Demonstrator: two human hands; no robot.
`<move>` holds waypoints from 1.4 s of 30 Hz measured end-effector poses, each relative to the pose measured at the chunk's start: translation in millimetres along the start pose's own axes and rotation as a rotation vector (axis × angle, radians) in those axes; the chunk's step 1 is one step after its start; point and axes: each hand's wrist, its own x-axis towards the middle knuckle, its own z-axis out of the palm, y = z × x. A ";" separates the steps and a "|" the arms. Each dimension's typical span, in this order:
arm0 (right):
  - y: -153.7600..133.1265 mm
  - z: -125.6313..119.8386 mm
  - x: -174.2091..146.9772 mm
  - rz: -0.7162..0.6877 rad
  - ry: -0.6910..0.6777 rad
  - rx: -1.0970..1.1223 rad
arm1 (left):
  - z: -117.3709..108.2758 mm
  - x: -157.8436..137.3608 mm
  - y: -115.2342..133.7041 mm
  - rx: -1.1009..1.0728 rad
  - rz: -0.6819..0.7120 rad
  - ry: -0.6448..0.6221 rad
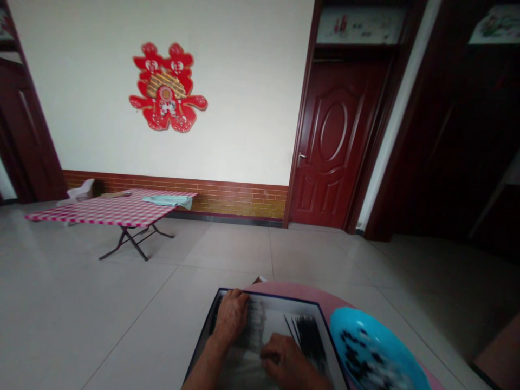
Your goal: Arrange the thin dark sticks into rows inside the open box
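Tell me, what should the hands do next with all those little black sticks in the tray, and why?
Probably the right hand should pinch up a few of the black sticks just beside it. Both hands already rest inside the dark tray, the left hand pressing near its far edge, and the sticks lie loose. The blue bowl right next to the tray already holds dark bits, so it looks handy.

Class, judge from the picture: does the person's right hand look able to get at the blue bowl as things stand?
Probably yes. The right hand rests in the dark tray, and the blue bowl sits just beyond the tray's right edge, with nothing visible between them.
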 end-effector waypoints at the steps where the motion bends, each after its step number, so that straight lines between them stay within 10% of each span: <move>1: 0.3 0.7 0.2 -0.005 -0.009 0.008 | 1.4 -0.2 -0.6 -0.002 0.002 0.008; 7: 1.6 -14.6 8.4 0.117 0.124 0.203 | 12.2 2.6 -9.8 -0.327 -0.034 0.294; 12: 7.1 -34.4 13.2 0.248 0.317 0.451 | 11.7 11.5 -18.3 -0.852 -0.401 0.454; 20: 12.3 -25.2 16.7 0.314 0.427 0.542 | -2.5 5.6 17.7 -1.347 -0.395 0.027; 25: 23.1 -23.2 19.1 0.295 0.338 0.353 | -0.2 8.4 33.5 -1.411 -0.316 0.025; 32: 34.7 -24.0 8.2 0.523 0.248 -0.464 | 4.3 26.1 36.0 -1.169 -0.166 0.109; 42: 35.1 -12.8 10.6 0.586 0.198 -0.633 | 53.9 8.3 39.8 -0.370 0.063 0.270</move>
